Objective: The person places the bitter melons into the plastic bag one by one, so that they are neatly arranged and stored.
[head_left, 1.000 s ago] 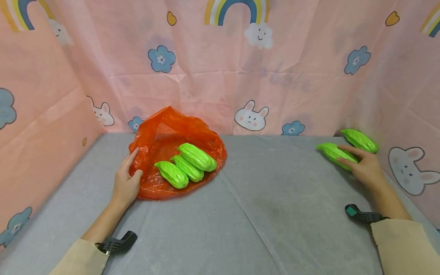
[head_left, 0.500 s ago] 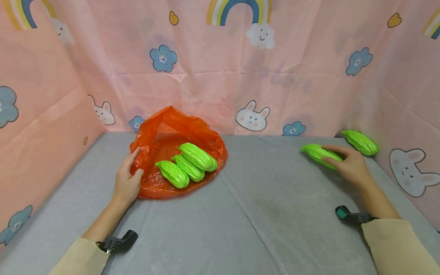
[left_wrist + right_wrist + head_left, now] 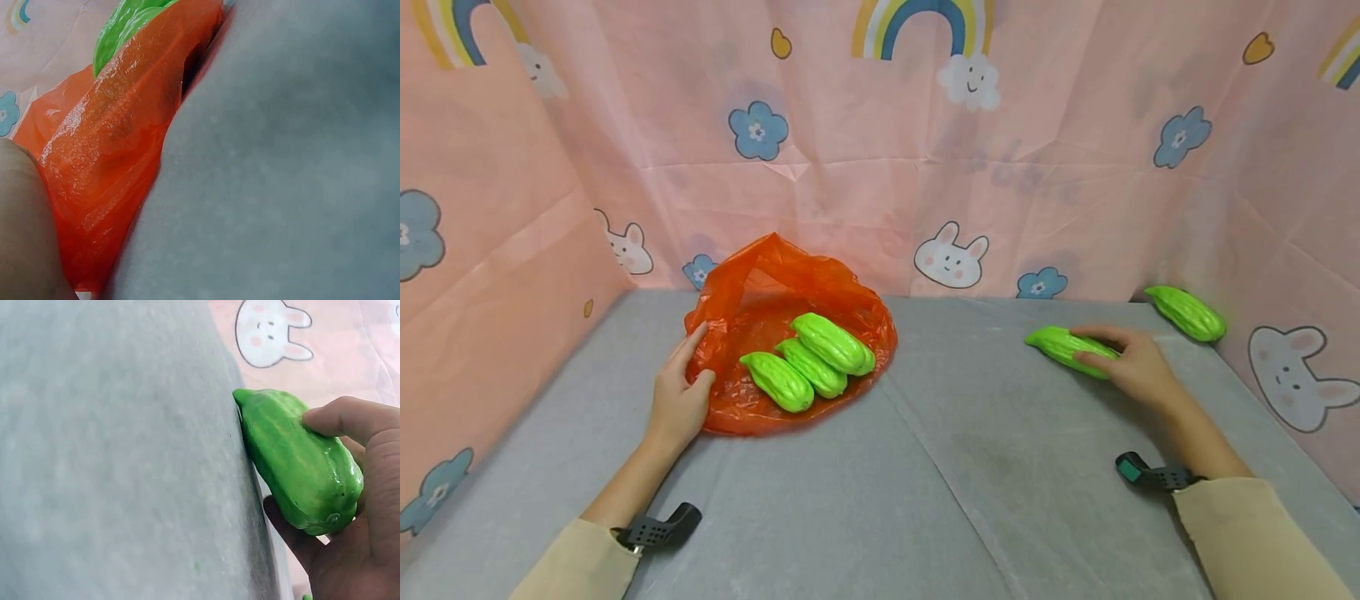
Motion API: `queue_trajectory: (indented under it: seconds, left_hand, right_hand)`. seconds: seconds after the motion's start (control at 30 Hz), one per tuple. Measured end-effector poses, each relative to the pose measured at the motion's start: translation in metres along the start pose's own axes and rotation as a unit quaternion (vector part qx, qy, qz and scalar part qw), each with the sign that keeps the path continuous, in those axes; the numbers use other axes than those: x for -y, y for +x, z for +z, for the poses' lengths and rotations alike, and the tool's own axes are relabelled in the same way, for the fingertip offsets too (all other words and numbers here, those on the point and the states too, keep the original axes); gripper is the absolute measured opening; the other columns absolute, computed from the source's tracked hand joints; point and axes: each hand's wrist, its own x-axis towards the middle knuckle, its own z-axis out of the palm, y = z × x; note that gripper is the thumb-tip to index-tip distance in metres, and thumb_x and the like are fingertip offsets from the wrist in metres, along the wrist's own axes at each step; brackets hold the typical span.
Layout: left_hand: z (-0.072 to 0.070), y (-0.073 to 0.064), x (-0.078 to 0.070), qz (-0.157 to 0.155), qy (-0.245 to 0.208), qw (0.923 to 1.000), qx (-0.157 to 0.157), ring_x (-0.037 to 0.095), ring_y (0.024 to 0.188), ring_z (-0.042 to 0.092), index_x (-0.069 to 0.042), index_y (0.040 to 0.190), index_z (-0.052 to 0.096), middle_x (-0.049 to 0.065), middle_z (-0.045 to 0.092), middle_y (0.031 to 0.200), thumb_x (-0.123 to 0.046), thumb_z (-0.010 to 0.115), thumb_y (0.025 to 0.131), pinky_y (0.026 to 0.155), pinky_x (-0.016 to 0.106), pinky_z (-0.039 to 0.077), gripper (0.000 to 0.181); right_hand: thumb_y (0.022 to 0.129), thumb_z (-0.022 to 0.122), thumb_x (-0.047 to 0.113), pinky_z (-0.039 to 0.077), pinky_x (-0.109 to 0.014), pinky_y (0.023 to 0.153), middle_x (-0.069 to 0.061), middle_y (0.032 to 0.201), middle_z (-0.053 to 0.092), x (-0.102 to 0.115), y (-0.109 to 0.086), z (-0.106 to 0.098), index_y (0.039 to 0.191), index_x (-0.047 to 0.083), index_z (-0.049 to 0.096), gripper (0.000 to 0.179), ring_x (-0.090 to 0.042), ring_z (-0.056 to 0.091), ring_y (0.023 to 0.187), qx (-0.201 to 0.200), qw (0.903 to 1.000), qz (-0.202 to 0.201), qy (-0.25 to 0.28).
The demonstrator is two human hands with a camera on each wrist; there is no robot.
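A crinkled orange-red plastic bag [image 3: 715,408] lies with its mouth spread wide on the left of the grey table. Several bright green, ribbed bitter melons [image 3: 777,382] lie inside it. My left hand [image 3: 677,400] rests against the bag's left side, its index finger extended and its thumb spread; its other fingers are mostly hidden. On the right, my right hand [image 3: 1138,367] grips another bitter melon [image 3: 1060,343] between thumb and fingers, its pointed tip facing left. The right wrist view shows this bitter melon [image 3: 290,456] close up, near the tabletop.
One more bitter melon [image 3: 1186,313] lies in the back right corner, by the cloth wall. Pink printed cloth [image 3: 850,183] encloses the back and both sides. Grey tabletop [image 3: 955,400] stretches between the bag and my right hand.
My right hand has moved left with its bitter melon, away from the one in the corner. My left hand and the bag stay nearly still.
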Motion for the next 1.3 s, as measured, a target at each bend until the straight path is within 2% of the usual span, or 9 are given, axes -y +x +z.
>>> queue_trajectory:
  seconds: [0.23, 0.4, 0.5, 0.63, 0.73, 0.8, 1.0, 1.17, 1.3]
  left_hand:
    - [0.0, 0.0, 0.002, -0.002, 0.002, 1.0, 0.002, 0.036, 0.146, 0.038, -0.009, 0.156, 0.04, 0.019, 0.038, 0.161, 0.005, 0.045, 0.091, 0.099, 0.003, 0.028, 0.067]
    - [0.001, 0.001, 0.003, 0.0, 0.007, 1.0, 0.001, 0.036, 0.145, 0.039, -0.009, 0.156, 0.039, 0.019, 0.038, 0.16, 0.004, 0.044, 0.091, 0.098, 0.002, 0.029, 0.066]
    - [0.0, 0.0, 0.003, 0.0, 0.004, 1.0, 0.001, 0.036, 0.144, 0.04, -0.009, 0.156, 0.04, 0.02, 0.038, 0.16, 0.004, 0.044, 0.091, 0.097, 0.001, 0.029, 0.066]
    - [0.0, 0.0, 0.003, 0.002, -0.002, 1.0, 0.001, 0.036, 0.144, 0.04, -0.009, 0.156, 0.04, 0.02, 0.038, 0.16, 0.005, 0.044, 0.091, 0.097, 0.001, 0.029, 0.066]
    - [0.0, 0.0, 0.003, 0.002, 0.002, 1.0, 0.001, 0.035, 0.144, 0.04, -0.009, 0.156, 0.04, 0.019, 0.039, 0.16, 0.005, 0.045, 0.092, 0.097, 0.001, 0.029, 0.066]
    - [0.0, 0.001, 0.003, 0.002, 0.004, 1.0, 0.001, 0.036, 0.144, 0.04, -0.009, 0.156, 0.04, 0.019, 0.039, 0.16, 0.004, 0.044, 0.092, 0.097, 0.001, 0.029, 0.066]
    - [0.0, 0.001, 0.001, -0.002, -0.001, 1.0, 0.003, 0.036, 0.145, 0.039, -0.009, 0.156, 0.04, 0.019, 0.038, 0.16, 0.004, 0.046, 0.092, 0.099, 0.003, 0.029, 0.066]
    - [0.0, 0.0, 0.0, -0.007, 0.007, 0.9999, 0.003, 0.034, 0.146, 0.038, -0.01, 0.155, 0.041, 0.018, 0.038, 0.161, 0.004, 0.046, 0.092, 0.114, 0.03, 0.036, 0.066]
    - [0.001, -0.001, 0.0, -0.008, 0.004, 1.0, 0.002, 0.034, 0.145, 0.039, -0.01, 0.155, 0.041, 0.018, 0.039, 0.16, 0.004, 0.046, 0.092, 0.11, 0.021, 0.035, 0.065]
  right_hand:
    - [0.094, 0.07, 0.03, 0.038, -0.018, 0.093, -0.016, 0.133, 0.066, 0.003, 0.002, 0.003, 0.135, 0.01, 0.064, 0.046, 0.008, 0.048, 0.113, 0.016, 0.9996, 0.001, -0.024]
    - [0.093, 0.072, 0.029, 0.038, -0.054, 0.104, -0.021, 0.14, 0.059, 0.007, 0.004, 0.007, 0.139, 0.007, 0.06, 0.052, -0.034, 0.049, 0.128, 0.02, 0.9995, -0.009, -0.024]
    - [0.092, 0.073, 0.028, 0.038, -0.063, 0.103, -0.021, 0.143, 0.056, 0.009, 0.004, 0.012, 0.139, 0.007, 0.06, 0.053, -0.041, 0.046, 0.132, 0.011, 0.9995, -0.02, -0.021]
    - [0.091, 0.074, 0.027, 0.042, -0.041, 0.104, -0.018, 0.142, 0.058, 0.008, 0.004, 0.02, 0.137, 0.009, 0.063, 0.051, -0.024, 0.048, 0.131, -0.021, 0.9987, -0.04, -0.022]
    - [0.09, 0.075, 0.026, 0.035, -0.017, 0.099, -0.016, 0.139, 0.062, 0.006, 0.004, 0.025, 0.134, 0.01, 0.065, 0.048, -0.004, 0.049, 0.125, -0.042, 0.997, -0.059, -0.028]
    - [0.089, 0.076, 0.025, 0.03, -0.01, 0.096, -0.017, 0.137, 0.063, 0.005, 0.004, 0.026, 0.133, 0.009, 0.066, 0.047, -0.005, 0.05, 0.123, -0.049, 0.9959, -0.068, -0.031]
    - [0.092, 0.073, 0.027, 0.034, -0.02, 0.097, -0.018, 0.136, 0.063, 0.005, 0.002, 0.027, 0.135, 0.011, 0.065, 0.047, -0.036, 0.054, 0.125, -0.046, 0.9963, -0.058, -0.043]
    - [0.092, 0.073, 0.026, 0.033, -0.013, 0.093, -0.018, 0.134, 0.065, 0.005, 0.002, 0.029, 0.134, 0.01, 0.066, 0.045, -0.035, 0.056, 0.121, -0.055, 0.996, -0.058, -0.04]
    - [0.091, 0.074, 0.025, 0.031, -0.008, 0.092, -0.018, 0.132, 0.066, 0.005, 0.002, 0.03, 0.132, 0.01, 0.067, 0.044, -0.03, 0.055, 0.118, -0.062, 0.9959, -0.058, -0.033]
